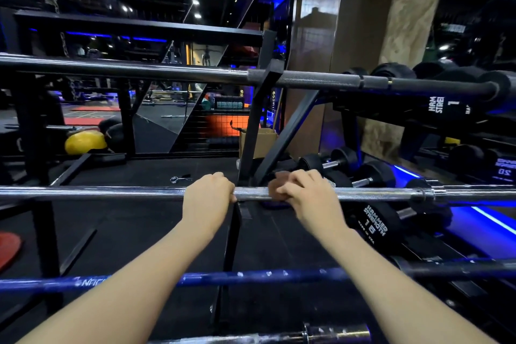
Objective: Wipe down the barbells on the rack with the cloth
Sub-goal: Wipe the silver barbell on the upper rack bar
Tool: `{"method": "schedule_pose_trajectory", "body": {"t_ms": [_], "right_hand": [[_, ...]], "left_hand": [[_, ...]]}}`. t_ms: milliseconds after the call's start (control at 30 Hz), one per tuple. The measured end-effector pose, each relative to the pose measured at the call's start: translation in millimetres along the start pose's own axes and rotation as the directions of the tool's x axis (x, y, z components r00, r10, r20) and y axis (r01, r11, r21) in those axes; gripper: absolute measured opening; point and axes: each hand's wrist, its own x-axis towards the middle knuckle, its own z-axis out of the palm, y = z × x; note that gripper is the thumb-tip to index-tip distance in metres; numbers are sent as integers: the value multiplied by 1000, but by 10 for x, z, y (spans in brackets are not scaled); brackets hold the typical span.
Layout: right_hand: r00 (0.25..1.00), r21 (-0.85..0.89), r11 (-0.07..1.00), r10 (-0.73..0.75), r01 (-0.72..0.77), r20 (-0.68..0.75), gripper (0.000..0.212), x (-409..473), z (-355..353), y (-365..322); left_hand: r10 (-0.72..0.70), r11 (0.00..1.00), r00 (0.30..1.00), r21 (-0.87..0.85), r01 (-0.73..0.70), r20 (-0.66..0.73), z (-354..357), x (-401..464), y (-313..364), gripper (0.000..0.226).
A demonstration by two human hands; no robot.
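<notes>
Both hands on the middle chrome barbell (111, 193), mid-wipe.
Left hand (206, 198) closed around bar, likely steadying it; right hand (304, 198) closed, pressing brown cloth (275, 190) around bar beside rack (251, 134) upright.

"hammer strength 16" on dumbbell (374, 225), "20" on another dumbbell (504, 169)

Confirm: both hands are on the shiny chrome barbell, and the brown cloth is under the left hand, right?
Not quite. The head view shows the brown cloth under the right hand, not the left hand. Both hands are on the shiny chrome barbell.
</notes>
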Motion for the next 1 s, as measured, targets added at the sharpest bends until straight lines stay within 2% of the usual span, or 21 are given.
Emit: {"method": "schedule_pose_trajectory", "body": {"t_ms": [133,200,300,367,500,633,733,800,867,933,1000], "right_hand": [[992,-9,992,123,-123,16,20,25,-92,115],[996,37,995,92,-92,8,9,187,-65,-130],[997,76,997,26,-32,74,11,358,59,-468],[996,70,997,22,-28,87,16,311,80,-352],[997,60,998,31,-35,65,12,29,-72,138],[984,7,992,121,-123,134,7,-50,-159,324],[947,-62,965,264,-256,184,12,-15,-287,453],[891,14,899,433,-439,139,22,55,-375,448],[871,150,859,473,-489,130,40,100,-405,355],[916,141,918,335,-370,223,64,25,-374,210],[953,-17,986,162,-163,254,65,-177,-252,175]], "left_hand": [[-36,999,999,-37,37,24,24,1,30,22],[-36,999,999,-20,37,21,25,2,56,20],[-26,999,1000,33,26,-2,20,-11,69,17],[-22,999,1000,24,23,-11,9,-8,50,18],[-29,999,1000,-17,29,-2,17,6,26,22],[-27,999,999,40,26,29,-52,45,104,18],[42,998,999,-40,-41,35,-165,127,284,16],[130,981,990,-154,-119,62,-229,215,472,21],[143,970,980,-218,-111,137,-228,291,635,31],[106,979,973,-191,-67,204,-156,341,693,31],[66,986,967,-165,-25,247,-52,350,667,24]]}}
